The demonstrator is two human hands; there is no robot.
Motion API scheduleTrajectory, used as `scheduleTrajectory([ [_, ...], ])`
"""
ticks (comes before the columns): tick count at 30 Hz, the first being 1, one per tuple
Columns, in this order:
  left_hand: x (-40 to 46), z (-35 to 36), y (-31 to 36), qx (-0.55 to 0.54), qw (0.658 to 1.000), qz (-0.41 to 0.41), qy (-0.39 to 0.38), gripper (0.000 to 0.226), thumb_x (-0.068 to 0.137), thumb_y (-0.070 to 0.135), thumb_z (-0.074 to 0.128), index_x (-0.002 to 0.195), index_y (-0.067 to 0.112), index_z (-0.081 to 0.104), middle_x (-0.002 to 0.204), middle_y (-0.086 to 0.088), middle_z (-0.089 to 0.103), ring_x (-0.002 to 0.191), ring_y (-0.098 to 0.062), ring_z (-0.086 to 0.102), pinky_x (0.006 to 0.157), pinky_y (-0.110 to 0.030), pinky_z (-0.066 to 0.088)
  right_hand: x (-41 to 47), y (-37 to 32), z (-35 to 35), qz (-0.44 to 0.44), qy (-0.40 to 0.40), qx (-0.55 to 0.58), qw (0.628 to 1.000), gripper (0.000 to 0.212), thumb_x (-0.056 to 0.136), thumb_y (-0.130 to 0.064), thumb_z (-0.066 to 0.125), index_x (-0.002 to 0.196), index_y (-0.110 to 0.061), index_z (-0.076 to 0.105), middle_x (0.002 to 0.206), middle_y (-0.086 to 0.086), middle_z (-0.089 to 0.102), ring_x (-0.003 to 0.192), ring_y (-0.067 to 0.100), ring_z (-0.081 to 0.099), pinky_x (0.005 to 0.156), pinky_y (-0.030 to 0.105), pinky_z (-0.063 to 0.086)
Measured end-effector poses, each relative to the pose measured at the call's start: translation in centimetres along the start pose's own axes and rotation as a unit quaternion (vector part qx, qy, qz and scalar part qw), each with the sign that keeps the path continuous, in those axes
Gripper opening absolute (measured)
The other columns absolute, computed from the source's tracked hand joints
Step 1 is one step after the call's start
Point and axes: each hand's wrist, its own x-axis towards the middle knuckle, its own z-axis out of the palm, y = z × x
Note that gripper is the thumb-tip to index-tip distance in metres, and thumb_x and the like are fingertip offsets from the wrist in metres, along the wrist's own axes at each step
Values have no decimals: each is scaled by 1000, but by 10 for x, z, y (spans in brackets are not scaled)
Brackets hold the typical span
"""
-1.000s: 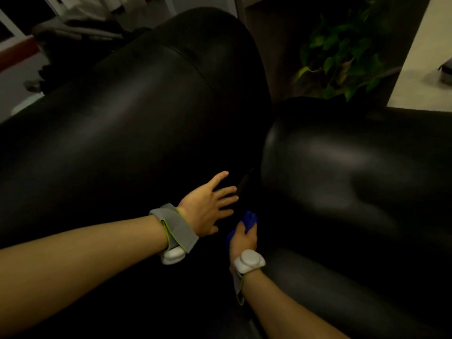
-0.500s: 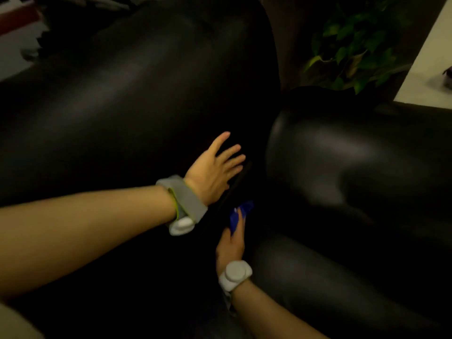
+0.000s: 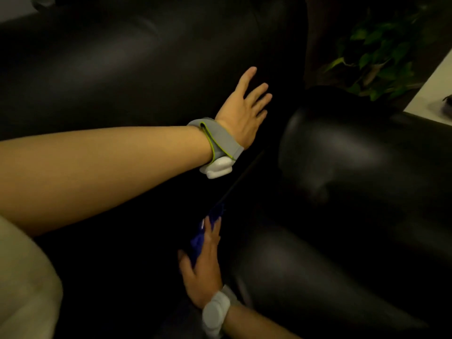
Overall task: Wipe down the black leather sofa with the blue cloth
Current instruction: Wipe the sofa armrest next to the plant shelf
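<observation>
- Wiping looks midway: our right hand [image 3: 204, 263] presses the blue cloth [image 3: 198, 238] into the black leather sofa [image 3: 342, 155] crevice.
- Our left hand [image 3: 242, 111], fingers spread, braces the backrest; armrest seemingly remains.

The room is dim, with a leafy green plant [image 3: 376, 57] in the upper right corner against a dark wall [image 3: 322, 28], and a strip of pale floor [image 3: 433, 89] lit brighter along the right edge beside it.
</observation>
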Motion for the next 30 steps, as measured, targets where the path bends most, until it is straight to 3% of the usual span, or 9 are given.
scheduleTrajectory([
  [3, -1, -2, 0, 4, 1000, 2, 5, 59, 102, 44, 17, 158, 27, 8, 165, -7, -7, 151, -34, -13, 108, -74, -14, 30, 7, -39, -20, -55, -62, 996, 88, 83, 1, 52, 149, -37, 9, 157, -14, -20, 148, 19, -19, 121, 41, -10],
  [5, -2, -7, -1, -7, 1000, 12, 11, 57, 103, 43, 19, 157, 27, 10, 166, -6, -5, 151, -36, -11, 107, -75, -15, 69, 2, -81, 5, 9, -68, 998, 84, 77, 21, 45, 147, -20, 21, 158, 0, -6, 149, 30, -8, 122, 45, -1],
  [7, 4, -13, -2, -37, 998, 18, 38, 56, 103, 38, 21, 157, 26, 13, 166, -6, -2, 152, -35, -7, 109, -73, -14, 111, -13, -138, 8, 124, -64, 990, 78, 77, 27, 41, 147, -5, 26, 160, 15, 8, 150, 32, 7, 122, 28, 8],
  [9, 15, -19, 3, -92, 994, 24, 57, 56, 103, 36, 25, 157, 23, 15, 166, -8, -1, 152, -32, -3, 114, -68, -9, 142, -32, -204, -11, 194, -85, 977, 69, 84, 21, 47, 147, 0, 29, 157, 18, 22, 147, 29, 22, 117, 16, 15],
  [14, 80, -59, 38, -251, 965, 38, 72, 63, 101, 39, 33, 158, 22, 11, 166, -6, -2, 153, -27, -1, 119, -58, 2, 168, -86, -377, 33, 309, -127, 942, 72, 89, 2, 62, 150, -8, 24, 147, 10, 41, 132, 18, 43, 105, 16, 30],
  [17, 133, -92, 64, -380, 919, 44, 93, 64, 101, 44, 33, 158, 27, 9, 166, 1, 1, 153, -22, 2, 120, -52, 9, 154, -95, -466, 102, 367, -154, 911, 65, 89, -8, 67, 145, -12, 34, 142, 10, 48, 130, 25, 47, 105, 28, 36],
  [21, 202, -118, 88, -507, 857, 48, 83, 60, 102, 48, 24, 158, 33, 6, 166, 9, 0, 152, -15, 1, 119, -46, 12, 129, -90, -541, 137, 414, -216, 873, 61, 88, 0, 66, 143, -7, 41, 142, 12, 49, 132, 29, 46, 107, 30, 33],
  [25, 245, -104, 124, -543, 838, 12, 61, 59, 102, 55, 16, 157, 39, 1, 165, 12, -2, 152, -12, -3, 121, -44, 4, 127, -60, -578, 183, 368, -314, 856, 64, 88, -3, 66, 146, -10, 40, 158, 9, 28, 141, 28, 35, 111, 24, 22],
  [30, 253, -80, 158, -551, 825, -51, 115, 68, 90, 63, -1, 155, 44, 5, 164, 17, 3, 152, -10, -3, 121, -44, 1, 164, -24, -581, 274, 272, -486, 784, 59, 95, -40, 54, 149, -33, 32, 160, -8, 23, 140, 17, 35, 109, 32, 37],
])
